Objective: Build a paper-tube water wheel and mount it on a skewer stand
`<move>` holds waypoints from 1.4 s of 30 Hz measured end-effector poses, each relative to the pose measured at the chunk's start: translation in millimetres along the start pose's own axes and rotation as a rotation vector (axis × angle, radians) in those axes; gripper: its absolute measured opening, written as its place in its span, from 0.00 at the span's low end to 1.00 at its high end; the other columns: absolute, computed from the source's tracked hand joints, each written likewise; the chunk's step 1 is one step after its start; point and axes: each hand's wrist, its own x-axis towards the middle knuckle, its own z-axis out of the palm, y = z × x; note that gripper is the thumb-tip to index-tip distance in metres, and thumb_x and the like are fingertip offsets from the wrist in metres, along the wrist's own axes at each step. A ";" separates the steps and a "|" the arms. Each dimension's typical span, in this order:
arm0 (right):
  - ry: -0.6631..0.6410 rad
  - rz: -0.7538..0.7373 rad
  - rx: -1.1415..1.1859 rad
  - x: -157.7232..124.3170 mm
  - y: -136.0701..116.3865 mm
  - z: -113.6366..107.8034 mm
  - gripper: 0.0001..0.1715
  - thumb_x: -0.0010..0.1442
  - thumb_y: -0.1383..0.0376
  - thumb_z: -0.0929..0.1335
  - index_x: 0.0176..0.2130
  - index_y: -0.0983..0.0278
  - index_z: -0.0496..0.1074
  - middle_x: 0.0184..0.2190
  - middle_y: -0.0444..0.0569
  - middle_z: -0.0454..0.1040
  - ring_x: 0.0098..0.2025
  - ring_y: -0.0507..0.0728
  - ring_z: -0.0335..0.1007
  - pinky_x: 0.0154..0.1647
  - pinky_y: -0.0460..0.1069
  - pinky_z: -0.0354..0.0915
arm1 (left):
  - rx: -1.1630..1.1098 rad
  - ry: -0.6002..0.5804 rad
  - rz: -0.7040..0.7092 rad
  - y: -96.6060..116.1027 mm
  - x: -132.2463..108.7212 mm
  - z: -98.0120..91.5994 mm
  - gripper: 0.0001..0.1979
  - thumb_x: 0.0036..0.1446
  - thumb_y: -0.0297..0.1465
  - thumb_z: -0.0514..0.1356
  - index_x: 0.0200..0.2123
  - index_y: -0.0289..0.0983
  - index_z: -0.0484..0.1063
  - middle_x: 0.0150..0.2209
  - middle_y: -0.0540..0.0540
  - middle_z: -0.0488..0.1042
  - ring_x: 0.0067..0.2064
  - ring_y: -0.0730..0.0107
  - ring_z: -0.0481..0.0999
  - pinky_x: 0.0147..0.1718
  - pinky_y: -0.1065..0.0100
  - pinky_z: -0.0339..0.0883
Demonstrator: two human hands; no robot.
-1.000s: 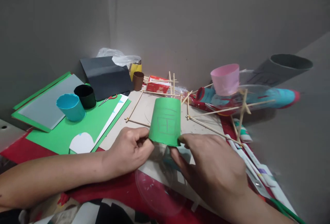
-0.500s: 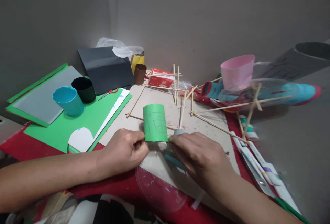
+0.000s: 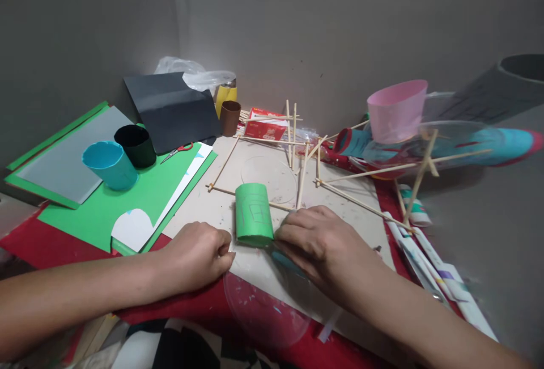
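A short green paper cylinder [image 3: 254, 214] with pencil lines drawn on its side is in the middle, its lower rim toward me. The thumb and fingers of my right hand [image 3: 325, 241] are closed at its lower right edge. Beneath that hand a light blue thing [image 3: 287, 261] shows in part; its kind is hidden. My left hand [image 3: 199, 255] is closed just left of the cylinder, with a small gap between them and nothing showing at its fingertips. Under both lies a pale board [image 3: 187, 219], and a clear disc [image 3: 267, 306] is nearest me.
Thin stick frames [image 3: 352, 196] stand at centre and right. On the left, green sheets [image 3: 80, 227] carry a blue cup [image 3: 111, 166], a black cup [image 3: 136, 147] and red-handled scissors [image 3: 181, 149]. A pink cup [image 3: 397, 111] sits at right, and a brown cylinder [image 3: 230, 118] at the back.
My left hand has come away from the green cylinder and moved slightly left. The cylinder sits a little lower and is tilted, with its lower rim showing more. The right hand stays at its edge.
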 end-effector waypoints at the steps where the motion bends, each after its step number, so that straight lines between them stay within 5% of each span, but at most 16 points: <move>1: -0.014 0.005 -0.001 0.6 0.0 -0.4 0.11 0.65 0.70 0.66 0.30 0.62 0.74 0.27 0.46 0.74 0.32 0.55 0.68 0.38 0.52 0.55 | 0.031 -0.002 0.014 -0.9 0.5 2.5 0.11 0.55 0.30 0.55 0.20 0.37 0.66 0.19 0.49 0.66 0.21 0.73 0.56 0.25 0.68 0.44; 13: -0.111 0.010 -0.043 1.5 -4.5 1.5 0.11 0.63 0.72 0.68 0.28 0.62 0.72 0.27 0.44 0.73 0.32 0.55 0.65 0.39 0.52 0.52 | 0.018 -0.019 -0.018 -0.2 2.8 0.2 0.11 0.53 0.28 0.55 0.20 0.37 0.61 0.18 0.51 0.62 0.21 0.74 0.53 0.25 0.67 0.41; 21: -0.084 -0.031 -0.085 -0.1 0.0 8.2 0.14 0.60 0.75 0.66 0.26 0.61 0.69 0.26 0.43 0.70 0.31 0.55 0.61 0.38 0.53 0.50 | -0.148 0.001 -0.004 -0.7 0.7 -8.3 0.05 0.50 0.25 0.56 0.23 0.38 0.64 0.20 0.54 0.65 0.22 0.75 0.60 0.24 0.70 0.49; 27: -0.088 -0.035 -0.103 2.9 -2.6 4.0 0.14 0.58 0.77 0.66 0.26 0.61 0.69 0.26 0.43 0.70 0.30 0.55 0.62 0.38 0.53 0.50 | -0.225 0.405 0.377 1.7 2.3 -12.6 0.04 0.59 0.25 0.56 0.38 0.36 0.68 0.34 0.46 0.72 0.36 0.69 0.70 0.37 0.68 0.65; 31: -0.104 -0.036 -0.080 5.3 -3.9 1.1 0.12 0.57 0.76 0.68 0.27 0.61 0.72 0.26 0.44 0.71 0.31 0.55 0.63 0.37 0.53 0.52 | -0.119 0.351 0.553 2.0 9.5 -8.0 0.07 0.62 0.30 0.57 0.42 0.33 0.69 0.38 0.41 0.73 0.41 0.64 0.70 0.41 0.64 0.67; 42: -0.194 -0.012 -0.111 10.5 -2.3 -1.8 0.13 0.62 0.73 0.66 0.28 0.61 0.74 0.27 0.46 0.72 0.32 0.55 0.66 0.39 0.53 0.56 | 0.124 0.360 0.676 -6.7 15.1 6.7 0.09 0.66 0.29 0.53 0.36 0.34 0.72 0.34 0.43 0.73 0.36 0.65 0.70 0.34 0.65 0.67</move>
